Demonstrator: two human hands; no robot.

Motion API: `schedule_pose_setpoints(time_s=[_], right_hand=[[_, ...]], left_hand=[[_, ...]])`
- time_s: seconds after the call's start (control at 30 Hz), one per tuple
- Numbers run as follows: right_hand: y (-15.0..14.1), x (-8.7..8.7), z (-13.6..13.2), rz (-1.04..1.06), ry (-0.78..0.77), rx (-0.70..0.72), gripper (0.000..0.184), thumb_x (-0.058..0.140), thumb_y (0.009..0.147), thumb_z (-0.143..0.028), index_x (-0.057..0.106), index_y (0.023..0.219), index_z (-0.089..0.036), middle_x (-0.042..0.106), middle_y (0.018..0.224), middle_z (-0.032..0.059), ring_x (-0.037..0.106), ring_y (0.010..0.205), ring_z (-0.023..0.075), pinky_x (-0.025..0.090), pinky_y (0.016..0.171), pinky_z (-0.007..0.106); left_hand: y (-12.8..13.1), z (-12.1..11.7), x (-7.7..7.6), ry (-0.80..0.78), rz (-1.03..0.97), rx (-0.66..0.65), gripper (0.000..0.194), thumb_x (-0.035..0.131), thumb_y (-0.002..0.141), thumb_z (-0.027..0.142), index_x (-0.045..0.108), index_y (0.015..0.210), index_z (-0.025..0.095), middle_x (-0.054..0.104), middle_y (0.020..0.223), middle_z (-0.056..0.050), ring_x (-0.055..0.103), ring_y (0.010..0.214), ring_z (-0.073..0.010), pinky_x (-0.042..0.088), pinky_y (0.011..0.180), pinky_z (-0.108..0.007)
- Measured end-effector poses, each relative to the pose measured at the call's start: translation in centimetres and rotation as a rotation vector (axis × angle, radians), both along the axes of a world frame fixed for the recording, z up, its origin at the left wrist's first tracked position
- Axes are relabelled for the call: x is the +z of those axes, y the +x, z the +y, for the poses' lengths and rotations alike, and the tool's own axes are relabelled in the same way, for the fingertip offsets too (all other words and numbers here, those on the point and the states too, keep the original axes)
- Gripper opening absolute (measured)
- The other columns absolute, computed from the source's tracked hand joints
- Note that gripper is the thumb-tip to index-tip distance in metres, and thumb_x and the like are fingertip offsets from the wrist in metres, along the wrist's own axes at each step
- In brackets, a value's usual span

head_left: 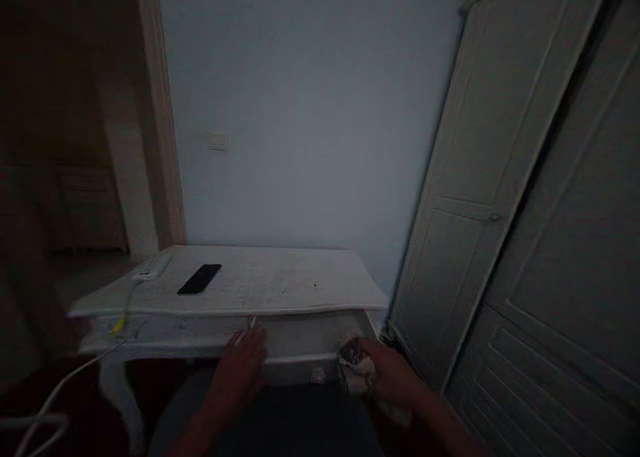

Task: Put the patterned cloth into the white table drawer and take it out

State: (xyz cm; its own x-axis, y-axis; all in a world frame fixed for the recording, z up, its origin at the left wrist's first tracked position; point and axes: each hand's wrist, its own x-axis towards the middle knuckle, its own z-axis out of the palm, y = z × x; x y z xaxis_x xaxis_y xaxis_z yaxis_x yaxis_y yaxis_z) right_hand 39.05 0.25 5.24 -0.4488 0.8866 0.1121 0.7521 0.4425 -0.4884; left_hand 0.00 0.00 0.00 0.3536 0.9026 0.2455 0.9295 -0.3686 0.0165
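Dim room; pale wall (310,130) behind a white desk (260,267), whose drawer (300,360) stands pulled out toward me. All places are noted from that drawer.

My right hand (387,370) is closed around a bunched cloth (358,377), at the drawer's right front corner. Cloth: probably light, soft and limp, nothing fragile; best held wadded in the palm, loose ends tucked in. Drawer: judged stiff and fairly light, steadied best by its front board or the knob (318,376) on that board.

Pose: right forearm comes in from the lower right, wrist bent inward. My left hand (246,352) is at the drawer's left end, palm down, fingers pointing away from me; whether it grips the edge I cannot tell.

Further out: a phone (200,279) lies on the desktop, above and left of the drawer; a wardrobe (450,244) stands to its right.
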Motion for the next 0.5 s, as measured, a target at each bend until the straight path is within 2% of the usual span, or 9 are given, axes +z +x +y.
schedule_pose_setpoints(time_s=[0.07, 0.13, 0.23, 0.37, 0.5], right_hand=[[-0.1, -0.1, 0.3, 0.065, -0.013, 0.02, 0.048, 0.081, 0.073, -0.041, 0.064, 0.115, -0.023, 0.07, 0.115, 0.0077, 0.066, 0.106, 0.0297, 0.047, 0.088, 0.035], [-0.2, -0.2, 0.6, 0.102, -0.009, 0.018, 0.047, 0.082, 0.072, -0.041, 0.064, 0.112, -0.023, 0.068, 0.114, 0.0065, 0.065, 0.105, 0.0281, 0.047, 0.087, 0.034], [-0.6, -0.4, 0.7, 0.102, 0.03, -0.023, 0.048, 0.084, 0.069, -0.04, 0.063, 0.109, -0.023, 0.063, 0.118, 0.0075, 0.062, 0.109, 0.0284, 0.047, 0.089, 0.034], [-2.1, -0.7, 0.7, 0.047, 0.063, -0.034, 0.05, 0.084, 0.067, -0.04, 0.063, 0.109, -0.025, 0.06, 0.119, 0.0068, 0.061, 0.109, 0.0275, 0.046, 0.088, 0.033], [-3.1, -1.0, 1.1, 0.009, 0.014, -0.009, 0.055, 0.083, 0.069, -0.047, 0.063, 0.115, -0.025, 0.065, 0.112, 0.0056, 0.063, 0.1, 0.0261, 0.044, 0.083, 0.031]], left_hand=[[2.6, 1.0, 0.2, -0.096, -0.009, -0.064, 0.042, 0.077, 0.088, 0.029, 0.069, 0.129, 0.025, 0.061, 0.151, -0.013, 0.053, 0.142, -0.0358, 0.037, 0.12, -0.057], [4.7, 1.7, 0.4, -0.171, -0.017, -0.091, 0.038, 0.072, 0.092, 0.031, 0.068, 0.13, 0.026, 0.071, 0.136, -0.011, 0.063, 0.129, -0.0324, 0.048, 0.109, -0.049], [6.6, 2.0, 0.8, -0.228, -0.015, -0.064, 0.03, 0.066, 0.096, 0.035, 0.069, 0.126, 0.027, 0.075, 0.119, -0.009, 0.069, 0.115, -0.032, 0.053, 0.096, -0.045], [5.9, 1.9, 1.0, -0.245, 0.019, -0.066, 0.03, 0.064, 0.097, 0.03, 0.067, 0.126, 0.026, 0.074, 0.122, -0.009, 0.067, 0.117, -0.0312, 0.051, 0.099, -0.045], [2.6, 1.9, -0.2, -0.165, 0.032, -0.083, 0.039, 0.072, 0.087, 0.021, 0.067, 0.125, 0.023, 0.075, 0.122, -0.011, 0.065, 0.121, -0.0326, 0.045, 0.111, -0.051]])
